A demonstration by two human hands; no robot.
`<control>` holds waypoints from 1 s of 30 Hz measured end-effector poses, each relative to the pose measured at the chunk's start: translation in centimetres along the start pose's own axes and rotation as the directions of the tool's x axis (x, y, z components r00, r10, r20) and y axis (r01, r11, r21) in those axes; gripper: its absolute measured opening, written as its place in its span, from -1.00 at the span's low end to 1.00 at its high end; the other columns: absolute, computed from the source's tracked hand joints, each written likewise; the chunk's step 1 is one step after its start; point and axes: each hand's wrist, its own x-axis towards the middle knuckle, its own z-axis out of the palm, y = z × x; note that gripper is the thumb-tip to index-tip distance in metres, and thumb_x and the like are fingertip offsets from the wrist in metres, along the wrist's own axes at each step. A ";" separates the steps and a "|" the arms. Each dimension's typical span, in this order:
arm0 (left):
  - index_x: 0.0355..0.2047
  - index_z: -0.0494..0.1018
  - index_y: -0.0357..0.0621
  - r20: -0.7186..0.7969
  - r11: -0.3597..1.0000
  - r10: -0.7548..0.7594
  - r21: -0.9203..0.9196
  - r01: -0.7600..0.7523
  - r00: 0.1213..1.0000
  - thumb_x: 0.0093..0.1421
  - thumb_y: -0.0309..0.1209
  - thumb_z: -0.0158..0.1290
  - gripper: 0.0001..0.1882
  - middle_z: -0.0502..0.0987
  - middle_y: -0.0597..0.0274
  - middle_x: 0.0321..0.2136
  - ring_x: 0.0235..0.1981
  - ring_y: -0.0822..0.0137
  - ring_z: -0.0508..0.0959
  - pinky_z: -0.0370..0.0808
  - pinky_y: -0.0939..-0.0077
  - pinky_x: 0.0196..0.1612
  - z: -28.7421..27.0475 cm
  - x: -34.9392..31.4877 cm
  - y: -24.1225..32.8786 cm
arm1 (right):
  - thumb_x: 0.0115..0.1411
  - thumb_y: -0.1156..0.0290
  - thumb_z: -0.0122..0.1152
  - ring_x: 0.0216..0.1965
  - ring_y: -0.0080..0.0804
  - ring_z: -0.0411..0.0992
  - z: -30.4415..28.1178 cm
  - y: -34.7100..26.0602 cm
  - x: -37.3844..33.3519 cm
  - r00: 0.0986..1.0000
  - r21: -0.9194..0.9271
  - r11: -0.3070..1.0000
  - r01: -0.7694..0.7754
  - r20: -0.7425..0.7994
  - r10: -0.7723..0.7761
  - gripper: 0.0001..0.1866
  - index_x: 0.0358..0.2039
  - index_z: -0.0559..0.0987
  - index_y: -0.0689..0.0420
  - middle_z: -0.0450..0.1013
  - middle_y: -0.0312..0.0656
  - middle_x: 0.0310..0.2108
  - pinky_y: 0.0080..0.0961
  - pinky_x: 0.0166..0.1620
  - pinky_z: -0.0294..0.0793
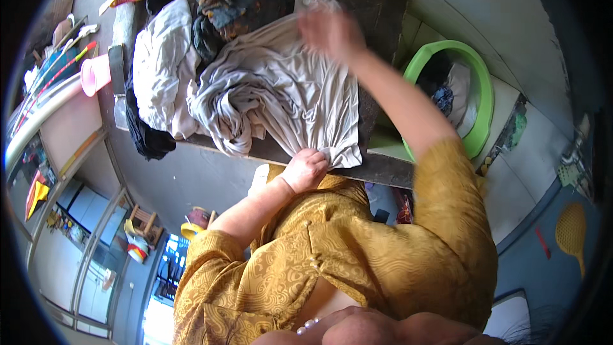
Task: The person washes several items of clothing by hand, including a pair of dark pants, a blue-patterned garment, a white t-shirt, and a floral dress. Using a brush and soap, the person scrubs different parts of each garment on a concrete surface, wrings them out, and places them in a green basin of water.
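A wrinkled pale grey cloth garment lies spread and bunched over the dark slab in front of me. My left hand is closed on its near edge, with gathered folds running out from the fingers. My right hand reaches across to the garment's far end and is smeared by motion, so its grip does not show. Left of the garment rest a crumpled white cloth and, farther back, a dark patterned cloth.
On the right stands a green plastic tub with dark and pale cloths inside. Black fabric hangs over the slab's left edge. A pink container is at the far left. The dark slab ends close to my body.
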 end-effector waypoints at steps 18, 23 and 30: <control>-0.30 0.52 -0.18 0.093 0.983 -0.025 -0.177 0.041 0.995 -0.01 -0.46 0.15 -0.78 0.50 0.15 -0.33 -0.26 0.07 0.51 0.49 0.24 -0.16 -1.2 0.7 -0.9 | 0.07 0.12 0.35 -0.17 -0.19 0.46 0.7 0.9 10.4 0.868 -0.503 0.828 0.248 -0.264 -0.420 -0.65 -0.08 0.67 -0.24 0.49 -0.38 -0.05 -0.27 -0.03 0.47; -0.29 0.52 -0.17 0.113 0.961 -0.054 -0.263 0.082 0.992 -0.02 -0.49 0.16 -0.77 0.51 0.13 -0.29 -0.21 0.05 0.53 0.50 0.22 -0.09 -1.8 -0.2 -1.1 | 0.20 0.12 0.23 0.01 -0.32 0.48 -1.5 -1.8 -4.7 0.884 -0.073 0.944 0.321 0.382 -0.271 -0.62 0.03 0.60 -0.18 0.50 -0.34 0.05 -0.29 0.08 0.48; -0.28 0.50 -0.18 0.146 0.939 -0.059 -0.327 0.105 0.988 -0.01 -0.49 0.17 -0.77 0.50 0.07 -0.29 -0.19 0.01 0.52 0.50 0.20 -0.07 -1.4 0.5 -1.3 | 0.33 0.08 0.04 0.09 -0.24 0.45 -0.7 3.1 4.8 0.761 -0.425 0.632 0.648 0.321 -0.564 -0.61 0.15 0.49 -0.23 0.41 -0.27 0.16 -0.23 0.11 0.46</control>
